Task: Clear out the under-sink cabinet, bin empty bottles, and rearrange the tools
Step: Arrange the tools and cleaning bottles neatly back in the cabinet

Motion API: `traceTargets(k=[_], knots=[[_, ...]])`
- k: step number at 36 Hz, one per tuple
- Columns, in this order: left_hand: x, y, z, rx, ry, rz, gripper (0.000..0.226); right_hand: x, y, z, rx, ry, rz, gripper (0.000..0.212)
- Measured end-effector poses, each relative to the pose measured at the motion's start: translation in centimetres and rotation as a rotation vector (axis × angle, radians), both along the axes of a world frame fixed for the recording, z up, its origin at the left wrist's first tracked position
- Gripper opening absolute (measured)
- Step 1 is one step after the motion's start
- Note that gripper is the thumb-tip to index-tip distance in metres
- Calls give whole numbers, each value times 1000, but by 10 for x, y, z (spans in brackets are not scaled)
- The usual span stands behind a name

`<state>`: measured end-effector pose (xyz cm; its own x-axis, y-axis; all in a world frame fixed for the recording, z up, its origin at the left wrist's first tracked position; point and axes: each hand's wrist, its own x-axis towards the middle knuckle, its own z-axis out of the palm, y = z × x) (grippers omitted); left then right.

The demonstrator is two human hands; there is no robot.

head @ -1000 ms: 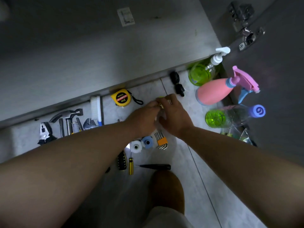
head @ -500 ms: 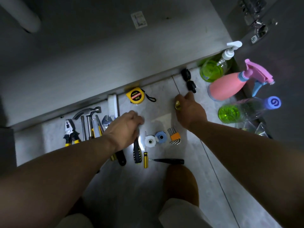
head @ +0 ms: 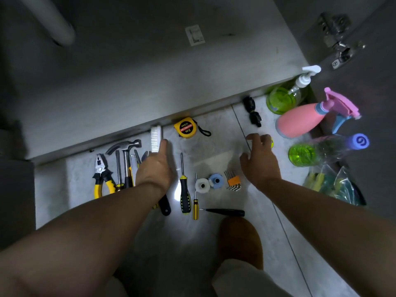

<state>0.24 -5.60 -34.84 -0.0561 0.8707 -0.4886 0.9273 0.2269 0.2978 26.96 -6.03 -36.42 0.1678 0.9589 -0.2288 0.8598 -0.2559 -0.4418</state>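
Left hand point(head: 155, 168) beside yellow-black screwdriver point(head: 184, 196)

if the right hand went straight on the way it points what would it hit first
Most likely the small black object on the floor just ahead of the right hand; beyond that, the cabinet edge. Its height over the floor is unclear, so it might pass above.

- Yellow-handled pliers point(head: 102, 176) and hammer point(head: 126, 155) lie flat on the floor, left of the left hand point(head: 155, 166).
- Black-and-yellow screwdriver point(head: 183, 187) lies just right of that hand.
- Pink spray bottle point(head: 300, 121) sits right of the right hand point(head: 260, 161).
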Motion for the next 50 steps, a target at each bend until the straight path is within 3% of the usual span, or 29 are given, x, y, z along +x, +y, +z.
traceTargets(k=[6, 11, 14, 17, 21, 24, 29, 32, 37, 44, 50], knots=[[-6, 2, 3, -22, -226, 320, 64, -36, -17, 14, -91, 246, 134, 35], [2, 6, 34, -139, -539, 644, 58, -63, -17, 41, -482, 597, 48, 25], [15, 3, 61, -197, -756, 701, 48, -74, -15, 67, -613, 797, -32, 33], [31, 1, 91, -235, -873, 650, 43, -79, -8, 97, -536, 821, -2, 25], [40, 11, 135, -239, -847, 504, 14, -76, 0, 141, -477, 741, 43, 22], [38, 19, 171, -300, -689, 328, 6, -71, 1, 170, -534, 732, 86, 21], [35, 23, 221, -354, -388, -132, 16, -64, -3, 196, -515, 721, 58, 9], [35, 22, 234, -358, -320, -225, 29, -52, -9, 200, -513, 700, 8, 11], [53, 20, 228, -413, -229, -318, 36, -11, -34, 182, -500, 555, -66, 21], [100, 31, 193, -368, -31, -583, 43, 62, -67, 132, -492, 70, -15, 32], [120, 27, 149, -433, -169, -544, 30, 85, -80, 88, -513, -107, -18, 42]])
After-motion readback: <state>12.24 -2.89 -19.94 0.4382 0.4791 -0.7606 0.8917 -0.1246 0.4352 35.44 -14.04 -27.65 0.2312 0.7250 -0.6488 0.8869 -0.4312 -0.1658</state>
